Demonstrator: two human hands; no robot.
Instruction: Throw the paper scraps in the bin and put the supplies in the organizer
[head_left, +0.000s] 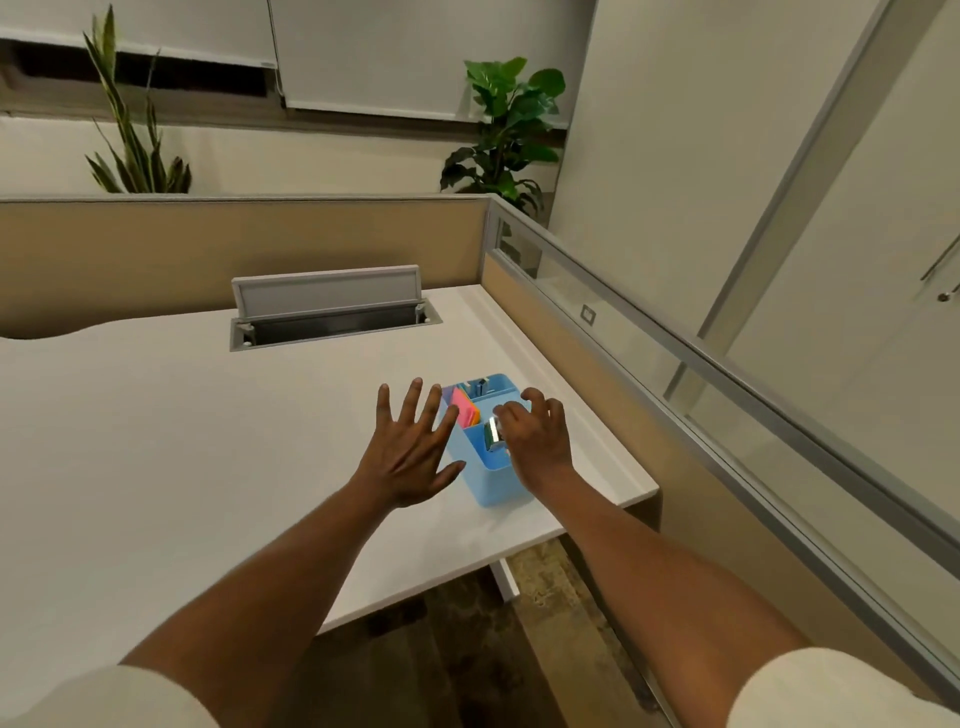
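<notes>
Head cam: R hand (535, 439) on stapler (492, 435), upright in organizer (491, 480)

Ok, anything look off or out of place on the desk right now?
Nothing spilled or damaged. The blue organizer stands upright near the desk's right corner, sticky notes inside. The right hand is at a shiny metal item in the front compartment; the left hand is spread open beside it. The cable hatch is open.

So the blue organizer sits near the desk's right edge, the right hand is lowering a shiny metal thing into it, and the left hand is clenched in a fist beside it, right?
Not quite: the left hand is open, fingers spread flat, as the head view shows. The rest holds: the blue organizer sits near the desk's right edge, and the right hand is lowering a shiny metal thing into it.
</notes>
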